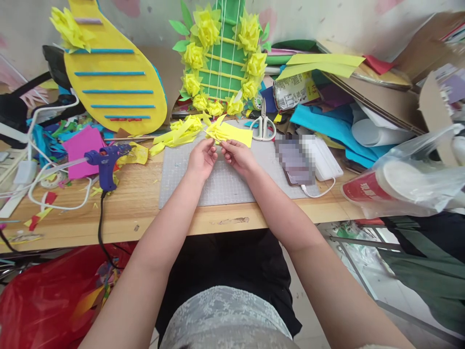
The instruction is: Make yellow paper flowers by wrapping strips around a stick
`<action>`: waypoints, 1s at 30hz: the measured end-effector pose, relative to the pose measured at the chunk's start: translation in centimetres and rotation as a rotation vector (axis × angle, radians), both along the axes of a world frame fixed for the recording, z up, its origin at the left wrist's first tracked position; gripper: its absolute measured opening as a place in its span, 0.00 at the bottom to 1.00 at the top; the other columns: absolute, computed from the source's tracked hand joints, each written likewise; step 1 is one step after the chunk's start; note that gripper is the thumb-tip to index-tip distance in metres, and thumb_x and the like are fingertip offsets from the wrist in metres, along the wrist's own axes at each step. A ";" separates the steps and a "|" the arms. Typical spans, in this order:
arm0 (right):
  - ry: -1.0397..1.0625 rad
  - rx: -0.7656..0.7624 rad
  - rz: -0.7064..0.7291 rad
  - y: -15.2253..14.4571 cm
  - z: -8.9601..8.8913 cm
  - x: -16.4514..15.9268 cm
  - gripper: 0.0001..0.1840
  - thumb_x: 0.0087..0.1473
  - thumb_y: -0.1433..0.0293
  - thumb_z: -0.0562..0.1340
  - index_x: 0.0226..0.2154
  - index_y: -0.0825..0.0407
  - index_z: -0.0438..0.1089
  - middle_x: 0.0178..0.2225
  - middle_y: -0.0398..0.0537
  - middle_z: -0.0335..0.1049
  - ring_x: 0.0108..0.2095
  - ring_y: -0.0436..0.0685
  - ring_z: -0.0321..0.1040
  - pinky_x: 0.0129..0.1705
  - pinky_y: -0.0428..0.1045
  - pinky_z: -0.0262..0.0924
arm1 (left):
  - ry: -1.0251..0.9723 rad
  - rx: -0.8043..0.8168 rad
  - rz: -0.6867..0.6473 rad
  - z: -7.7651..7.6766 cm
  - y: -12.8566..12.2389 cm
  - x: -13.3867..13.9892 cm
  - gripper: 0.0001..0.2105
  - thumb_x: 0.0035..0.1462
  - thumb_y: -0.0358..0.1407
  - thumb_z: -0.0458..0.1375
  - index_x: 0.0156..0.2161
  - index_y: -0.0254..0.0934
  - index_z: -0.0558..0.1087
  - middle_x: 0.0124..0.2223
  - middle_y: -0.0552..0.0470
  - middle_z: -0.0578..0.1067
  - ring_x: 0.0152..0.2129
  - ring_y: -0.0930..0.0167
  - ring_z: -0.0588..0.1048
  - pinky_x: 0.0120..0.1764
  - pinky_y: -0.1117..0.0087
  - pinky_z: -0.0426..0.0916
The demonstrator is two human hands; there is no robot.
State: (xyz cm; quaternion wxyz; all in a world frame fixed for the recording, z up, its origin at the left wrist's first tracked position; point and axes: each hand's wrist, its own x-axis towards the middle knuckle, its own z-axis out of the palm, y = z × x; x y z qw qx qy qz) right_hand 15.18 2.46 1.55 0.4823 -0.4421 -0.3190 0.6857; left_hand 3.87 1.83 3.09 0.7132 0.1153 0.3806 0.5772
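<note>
My left hand (202, 158) and my right hand (238, 156) meet above the grey cutting mat (214, 190), each closed in a pinch. Between their fingertips is a piece of yellow paper (217, 130), its far side overlapping other yellow paper. Its exact shape is hard to make out. Just behind my right hand lies a flat yellow sheet (241, 135). A bunch of cut yellow paper strips (181, 132) rests left of my fingers. Scissors (262, 127) with white handles lie beyond my right hand, blades pointing away.
A blue glue gun (105, 162) stands at left, its cord hanging over the table edge. A yellow board (116, 85) and a green one with yellow paper flowers (206, 26) lean at the back. Right are a phone (296, 160), a power bank (321, 157) and a bagged cup (385, 182).
</note>
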 end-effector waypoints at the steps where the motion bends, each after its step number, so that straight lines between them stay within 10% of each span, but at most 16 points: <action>1: 0.016 -0.016 0.004 0.1 0.1 0.2 0.09 0.55 0.75 0.58 0.24 0.56 0.62 0.14 0.34 0.61 0.12 0.38 0.51 0.13 0.37 0.44 | -0.039 -0.014 -0.036 0.2 0.0 -0.3 0.07 0.56 0.29 0.50 0.27 0.33 0.65 0.25 0.56 0.72 0.14 0.82 0.68 0.17 0.82 0.62; 10: 0.050 -0.065 0.139 0.3 0.8 1.6 0.10 0.54 0.79 0.57 0.23 0.57 0.63 0.14 0.36 0.60 0.13 0.38 0.52 0.14 0.36 0.44 | -0.186 -0.197 -0.275 0.5 0.4 -1.7 0.06 0.57 0.33 0.51 0.33 0.32 0.67 0.23 0.52 0.73 0.20 0.78 0.74 0.20 0.83 0.66; 30: 0.007 0.051 0.119 0.7 0.3 1.9 0.09 0.52 0.76 0.59 0.22 0.57 0.63 0.14 0.35 0.59 0.14 0.38 0.50 0.16 0.37 0.42 | -0.047 -0.093 -0.278 0.8 -0.1 -1.2 0.08 0.56 0.32 0.49 0.35 0.31 0.69 0.24 0.52 0.74 0.21 0.76 0.75 0.23 0.80 0.69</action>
